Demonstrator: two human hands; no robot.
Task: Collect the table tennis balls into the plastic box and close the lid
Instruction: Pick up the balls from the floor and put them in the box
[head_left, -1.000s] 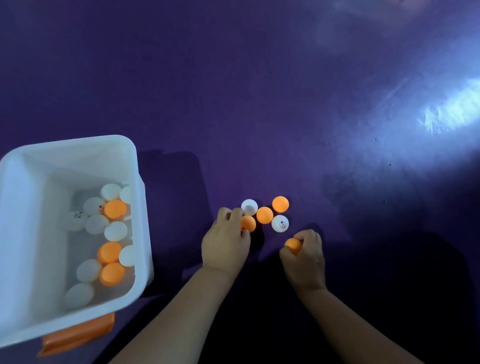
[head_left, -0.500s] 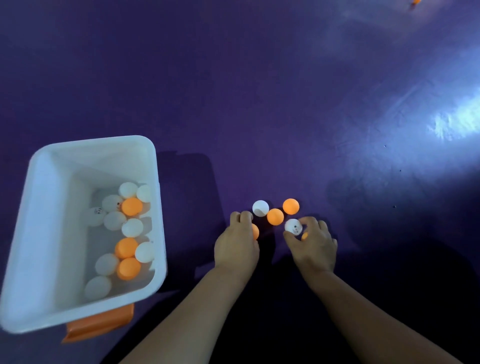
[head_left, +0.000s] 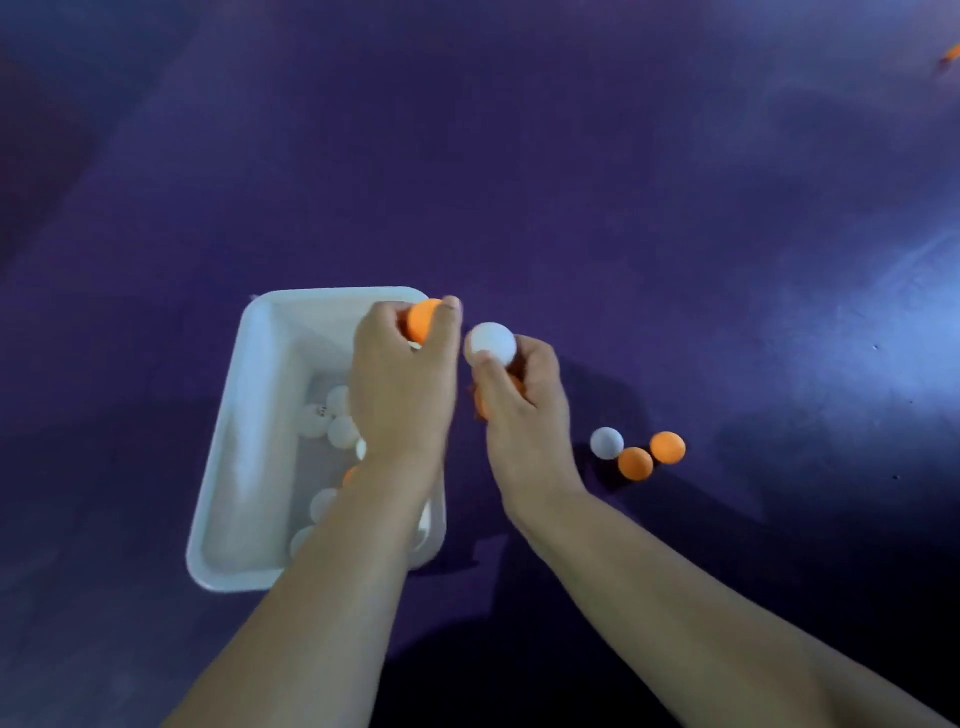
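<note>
While the left hand (head_left: 402, 384) holds an orange ball (head_left: 423, 319) above the white box (head_left: 244, 452), the right hand (head_left: 522, 410), just right of its rim, grips a white ball (head_left: 491, 343); three balls (head_left: 636, 454) lie farther right.

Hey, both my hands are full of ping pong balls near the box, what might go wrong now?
The right hand pinches a white ball at its fingertips, outside the plastic box; it may slip and roll off. An orange ball tucked underneath might drop too. The left hand hides the box's right rim, so its orange ball could miss.
</note>
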